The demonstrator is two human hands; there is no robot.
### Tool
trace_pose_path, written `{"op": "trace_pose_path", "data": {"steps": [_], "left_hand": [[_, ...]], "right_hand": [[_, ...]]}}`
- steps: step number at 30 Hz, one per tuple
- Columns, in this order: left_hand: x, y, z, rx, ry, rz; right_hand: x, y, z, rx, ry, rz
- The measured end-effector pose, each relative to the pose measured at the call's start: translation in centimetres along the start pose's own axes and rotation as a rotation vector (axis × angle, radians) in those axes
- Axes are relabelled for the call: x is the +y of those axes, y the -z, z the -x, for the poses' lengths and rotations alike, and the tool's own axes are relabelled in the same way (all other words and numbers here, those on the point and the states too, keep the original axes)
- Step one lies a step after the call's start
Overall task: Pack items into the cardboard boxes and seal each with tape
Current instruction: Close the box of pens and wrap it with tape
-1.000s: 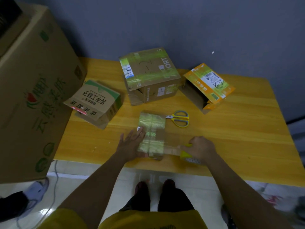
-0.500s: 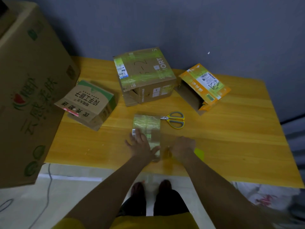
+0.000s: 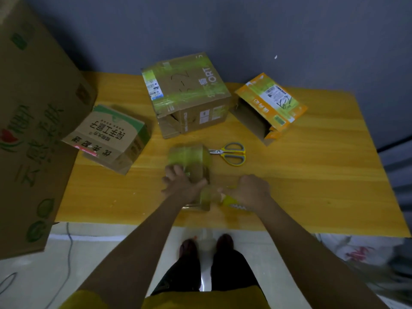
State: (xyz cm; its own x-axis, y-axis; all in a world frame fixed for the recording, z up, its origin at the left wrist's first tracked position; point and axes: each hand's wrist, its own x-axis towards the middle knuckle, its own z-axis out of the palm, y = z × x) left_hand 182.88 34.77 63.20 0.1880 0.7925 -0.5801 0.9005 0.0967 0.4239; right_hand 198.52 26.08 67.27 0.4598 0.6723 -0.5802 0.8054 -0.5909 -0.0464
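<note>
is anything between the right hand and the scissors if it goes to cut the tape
Nothing visible: bare table top lies between the right hand, which grips the tape dispenser, and the scissors beside the small box.

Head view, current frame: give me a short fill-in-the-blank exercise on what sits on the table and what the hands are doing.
1. The scissors on the table have ____ handles.
2. The left hand presses on the small taped box, while the ____ hand grips the tape dispenser.
3. The orange box lies on its side with its open end facing the ____.
4. Handwriting on the orange box's label reads ____.

Missing words: yellow; right; person; 6-2
</note>
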Motion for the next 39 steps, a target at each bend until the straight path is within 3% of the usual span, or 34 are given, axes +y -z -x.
{"op": "trace_pose_path", "data": {"steps": [4,8,11,14,16,21,24,28,34,39], "left_hand": [[-2.8,2.1,-0.2,-0.267,-0.121,0.492],[-3.4,2.2,0.7,-0.379,-0.236,0.633],[-4.2,2.2,0.5,-0.229,-0.414,0.456],[-3.8,2.3,1.0,0.048,-0.653,0.001],[-2.3,2.2,1.8,0.086,-0.73,-0.249],[1.1,-0.2,3.8,0.08,-0.62,-0.093],[2.2,-1.7,4.2,0.091,-0.529,-0.14],[1.3,-1.8,3.7,0.166,-0.561,-0.179],[-1.8,0.0,2.6,0.149,-0.543,0.012],[-2.0,1.4,2.1,0.036,-0.241,0.123]], "right_hand": [[-0.9,1.1,1.3,0.112,0.099,0.039],[-2.4,1.5,1.4,0.096,0.15,0.076],[-1.0,1.0,0.9,-0.02,0.201,-0.055],[1.7,0.6,0.1,-0.071,0.245,-0.418],[3.3,0.2,-0.5,-0.093,0.243,-0.681],[5.2,-1.7,-1.1,-0.169,0.127,-0.819],[5.8,-2.6,-1.0,-0.109,0.127,-0.773],[5.0,-2.4,-0.3,-0.022,0.172,-0.725],[0.5,-0.9,-1.0,0.069,0.177,-0.124],[2.4,-2.1,-0.6,-0.128,0.203,-0.594]]}}
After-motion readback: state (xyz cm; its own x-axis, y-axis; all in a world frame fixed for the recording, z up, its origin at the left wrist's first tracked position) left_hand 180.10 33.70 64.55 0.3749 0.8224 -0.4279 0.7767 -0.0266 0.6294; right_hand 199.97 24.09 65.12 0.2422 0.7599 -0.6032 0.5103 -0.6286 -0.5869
